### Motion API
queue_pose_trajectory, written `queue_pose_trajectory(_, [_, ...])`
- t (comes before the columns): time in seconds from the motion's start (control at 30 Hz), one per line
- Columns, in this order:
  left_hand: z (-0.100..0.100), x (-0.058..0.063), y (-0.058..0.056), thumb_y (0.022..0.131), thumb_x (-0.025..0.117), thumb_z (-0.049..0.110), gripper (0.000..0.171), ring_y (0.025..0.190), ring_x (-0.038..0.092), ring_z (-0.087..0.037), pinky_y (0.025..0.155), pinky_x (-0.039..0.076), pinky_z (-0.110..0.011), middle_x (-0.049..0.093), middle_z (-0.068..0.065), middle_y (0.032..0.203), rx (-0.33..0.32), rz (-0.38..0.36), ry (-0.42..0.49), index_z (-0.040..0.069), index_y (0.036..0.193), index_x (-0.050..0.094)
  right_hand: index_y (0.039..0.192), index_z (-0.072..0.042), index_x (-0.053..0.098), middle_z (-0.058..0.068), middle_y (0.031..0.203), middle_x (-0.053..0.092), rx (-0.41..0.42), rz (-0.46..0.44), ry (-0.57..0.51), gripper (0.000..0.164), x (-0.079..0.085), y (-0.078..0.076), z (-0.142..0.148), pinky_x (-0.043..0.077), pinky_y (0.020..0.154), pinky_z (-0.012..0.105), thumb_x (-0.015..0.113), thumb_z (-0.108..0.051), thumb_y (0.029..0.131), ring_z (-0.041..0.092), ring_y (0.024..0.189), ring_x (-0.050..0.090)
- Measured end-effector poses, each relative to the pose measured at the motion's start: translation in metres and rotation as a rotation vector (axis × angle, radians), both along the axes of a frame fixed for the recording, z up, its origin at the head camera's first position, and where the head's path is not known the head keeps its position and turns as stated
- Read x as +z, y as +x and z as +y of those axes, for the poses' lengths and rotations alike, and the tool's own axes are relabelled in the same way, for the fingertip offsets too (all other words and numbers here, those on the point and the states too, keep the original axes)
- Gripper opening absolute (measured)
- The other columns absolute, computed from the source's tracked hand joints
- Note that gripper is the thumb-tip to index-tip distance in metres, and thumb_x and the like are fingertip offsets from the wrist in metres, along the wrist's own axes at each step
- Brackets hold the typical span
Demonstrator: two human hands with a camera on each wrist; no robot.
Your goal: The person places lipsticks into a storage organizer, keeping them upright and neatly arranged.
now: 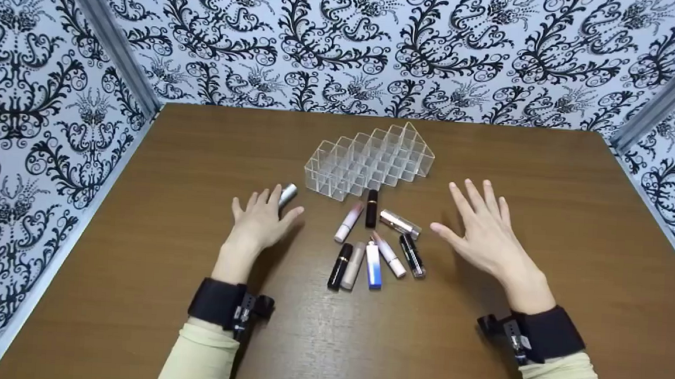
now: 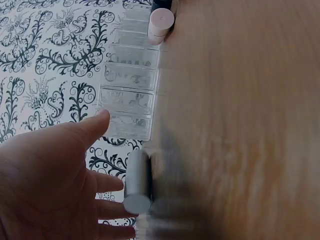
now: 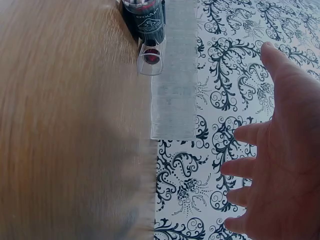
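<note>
My left hand is spread over the table, fingers extended, beside a silver tube that it partly covers in the head view. In the left wrist view that silver tube lies close to the fingers; no grip on it shows. To the right, my right hand hovers with fingers apart, holding nothing. Between the hands lie several lipsticks: a dark one, a clear-capped one, a black one, a blue-and-white one, a beige one and pink-white ones.
A clear plastic organizer with rows of compartments stands behind the lipsticks, set at a slant. The brown wooden table meets patterned walls at the back and sides. Each wrist carries a black strap with a small camera.
</note>
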State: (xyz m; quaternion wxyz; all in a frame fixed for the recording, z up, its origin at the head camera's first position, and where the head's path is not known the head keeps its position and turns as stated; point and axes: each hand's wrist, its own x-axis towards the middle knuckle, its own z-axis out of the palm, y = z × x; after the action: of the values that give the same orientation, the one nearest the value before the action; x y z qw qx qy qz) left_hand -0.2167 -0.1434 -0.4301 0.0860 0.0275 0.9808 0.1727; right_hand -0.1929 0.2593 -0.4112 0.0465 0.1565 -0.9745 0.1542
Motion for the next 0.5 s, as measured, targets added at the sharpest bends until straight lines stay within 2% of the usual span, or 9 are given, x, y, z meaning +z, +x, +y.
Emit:
queue_pose_trajectory(0.13, [0.0024, -0.0018, -0.0009, 0.104, 0.049, 0.049, 0.077, 0.145, 0.032, -0.045, 0.116, 0.013, -0.070, 0.035, -0.028, 0.157, -0.019, 0.013, 0.011, 0.001, 0.159, 0.024, 0.161, -0.006, 0.025, 0.027, 0.164, 0.018, -0.001, -0.006, -0.001, 0.088, 0.0002, -0.0001, 0.0012, 0.002, 0.117, 0.070, 0.052, -0.062, 0.098, 0.048, 0.152, -0.001])
queue_pose_trajectory(0.23, [0.0035, -0.0038, -0.0019, 0.103, 0.058, 0.035, 0.070, 0.138, 0.043, -0.044, 0.114, 0.029, -0.065, 0.042, -0.029, 0.152, -0.034, 0.073, 0.022, -0.003, 0.156, 0.031, 0.161, -0.007, 0.025, 0.027, 0.164, 0.017, -0.003, -0.016, -0.002, 0.088, 0.0011, 0.0001, 0.0012, 0.000, 0.117, 0.069, 0.052, -0.062, 0.098, 0.047, 0.152, -0.001])
queue_pose_trajectory(0.37, [0.0054, -0.0072, -0.0028, 0.097, 0.069, 0.014, 0.050, 0.119, 0.060, -0.045, 0.096, 0.051, -0.057, 0.059, -0.027, 0.134, -0.051, 0.246, 0.079, -0.007, 0.139, 0.052, 0.161, -0.007, 0.026, 0.027, 0.164, 0.019, -0.003, -0.017, 0.005, 0.087, 0.0012, -0.0002, -0.0001, 0.001, 0.118, 0.068, 0.051, -0.062, 0.098, 0.047, 0.152, 0.001])
queue_pose_trajectory(0.5, [0.0075, -0.0098, -0.0022, 0.089, 0.073, 0.000, 0.028, 0.094, 0.068, -0.047, 0.076, 0.057, -0.057, 0.068, -0.025, 0.107, -0.077, 0.424, 0.109, -0.006, 0.113, 0.062, 0.161, -0.007, 0.025, 0.027, 0.164, 0.019, 0.007, -0.027, 0.017, 0.087, -0.0003, -0.0011, -0.0024, 0.001, 0.118, 0.067, 0.050, -0.062, 0.099, 0.047, 0.152, 0.002])
